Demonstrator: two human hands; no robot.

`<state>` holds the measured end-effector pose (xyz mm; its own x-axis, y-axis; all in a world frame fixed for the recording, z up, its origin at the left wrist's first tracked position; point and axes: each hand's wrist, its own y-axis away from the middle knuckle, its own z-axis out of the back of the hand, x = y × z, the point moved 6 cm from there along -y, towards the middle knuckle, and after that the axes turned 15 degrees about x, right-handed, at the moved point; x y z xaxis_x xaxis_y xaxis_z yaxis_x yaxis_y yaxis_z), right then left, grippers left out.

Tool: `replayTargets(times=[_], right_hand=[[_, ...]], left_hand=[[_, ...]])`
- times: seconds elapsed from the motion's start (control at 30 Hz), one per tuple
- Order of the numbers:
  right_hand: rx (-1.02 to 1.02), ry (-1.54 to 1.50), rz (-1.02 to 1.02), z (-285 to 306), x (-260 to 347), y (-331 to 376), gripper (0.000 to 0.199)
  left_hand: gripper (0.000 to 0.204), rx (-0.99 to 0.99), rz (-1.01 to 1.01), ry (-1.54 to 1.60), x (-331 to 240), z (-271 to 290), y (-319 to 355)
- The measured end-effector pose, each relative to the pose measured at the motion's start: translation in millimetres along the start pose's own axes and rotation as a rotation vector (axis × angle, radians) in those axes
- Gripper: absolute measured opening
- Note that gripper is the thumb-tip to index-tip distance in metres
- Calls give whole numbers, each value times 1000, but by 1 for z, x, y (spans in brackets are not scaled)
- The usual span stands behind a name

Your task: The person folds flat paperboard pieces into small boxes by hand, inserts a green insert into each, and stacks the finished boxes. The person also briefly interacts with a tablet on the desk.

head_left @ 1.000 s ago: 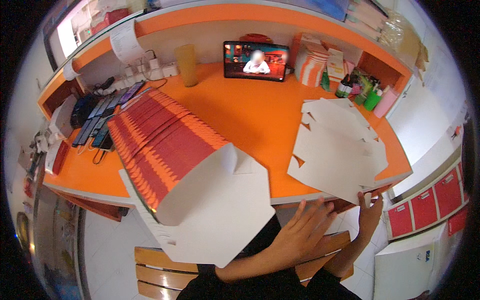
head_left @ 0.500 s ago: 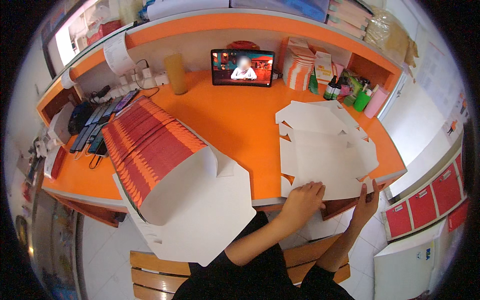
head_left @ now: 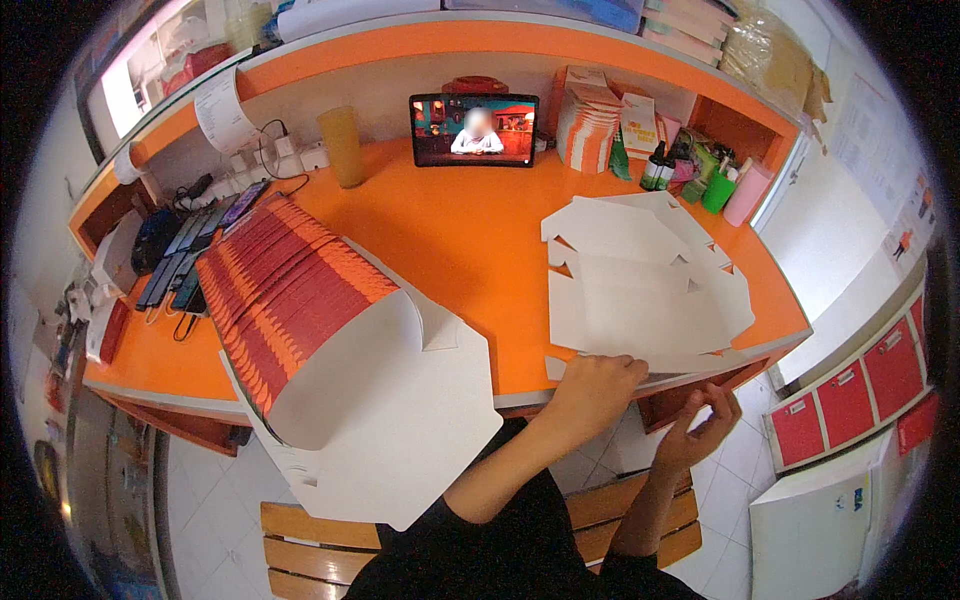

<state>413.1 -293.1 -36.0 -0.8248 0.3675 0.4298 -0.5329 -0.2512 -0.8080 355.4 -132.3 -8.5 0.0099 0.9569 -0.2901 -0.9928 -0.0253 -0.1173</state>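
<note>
A white die-cut cardboard box blank [head_left: 640, 270] lies flat on the right side of the orange desk, with notches along its sides. My left hand [head_left: 600, 388] is closed on its near edge, where a narrow strip is bent up along a crease. My right hand [head_left: 703, 425] is just off that edge, nearer to me, its fingers loosely curled and apart with nothing in them. On the left, a stack of red-and-orange patterned card blanks [head_left: 300, 290] curves over, its plain white underside [head_left: 400, 420] overhanging the desk's front edge.
A tablet [head_left: 473, 130] stands at the back of the orange desk [head_left: 440, 240], beside an amber cup [head_left: 342, 147]. Several phones [head_left: 185, 250] and cables are at the left. Orange-white card stacks [head_left: 588, 125], a dark bottle [head_left: 657, 168] and a green cup [head_left: 717, 190] are at the back right.
My right hand has come off the blank's near edge and drawn toward me, fingers curling. The blank's near strip has bent up under my left hand. The whole view has shifted slightly.
</note>
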Motion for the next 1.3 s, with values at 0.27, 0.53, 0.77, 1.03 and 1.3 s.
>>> replayTargets(times=[0.27, 0.53, 0.77, 1.03, 1.3], right_hand=[[279, -260, -212, -38, -19, -4, 40], [174, 305, -58, -19, 15, -26, 42], [321, -513, -444, -14, -15, -44, 49], [383, -425, -126, 25, 16, -97, 38], [563, -307, 432, 14, 77, -77, 67]], left_hand=[[16, -207, 122, 530, 5, 33, 13], [15, -352, 71, 703, 9, 34, 8], [23, -470, -242, 330, -26, 20, 19], [39, -243, -291, 993, -39, 17, 9], [19, -394, -363, 1957, 1, 50, -16]])
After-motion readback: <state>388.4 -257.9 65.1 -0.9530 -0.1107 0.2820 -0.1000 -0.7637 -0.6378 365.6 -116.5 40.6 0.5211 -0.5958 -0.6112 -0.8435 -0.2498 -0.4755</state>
